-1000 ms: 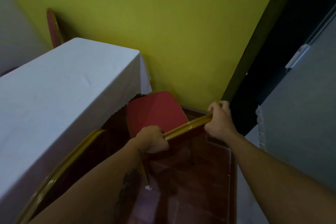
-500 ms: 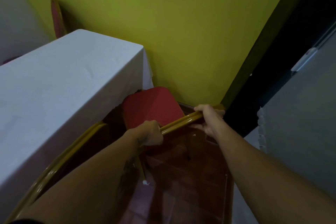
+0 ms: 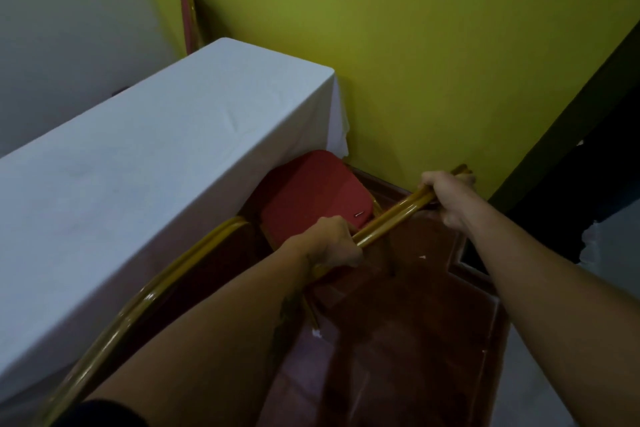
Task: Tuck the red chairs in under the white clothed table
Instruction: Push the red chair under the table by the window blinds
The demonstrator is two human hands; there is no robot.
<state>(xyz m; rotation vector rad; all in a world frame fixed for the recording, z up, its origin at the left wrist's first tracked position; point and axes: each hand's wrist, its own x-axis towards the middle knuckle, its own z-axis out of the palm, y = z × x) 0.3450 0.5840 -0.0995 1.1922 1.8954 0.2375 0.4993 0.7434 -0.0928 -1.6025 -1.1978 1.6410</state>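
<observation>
Here, a red chair (image 3: 313,194) is gripped at the white-clothed table (image 3: 145,163).
Its gold top rail (image 3: 391,218) is clasped by the left hand (image 3: 332,243) and right hand (image 3: 450,198), fingers wrapped round it.

Illumination was dim and uneven, the white tablecloth (image 3: 138,166) reading bluish-grey, small glare spots showing on the glossy gold chair-back rail (image 3: 388,222), the dark doorway (image 3: 588,166) underexposed, edges bowed by wide-angle distortion, and fine detail soft throughout.
</observation>
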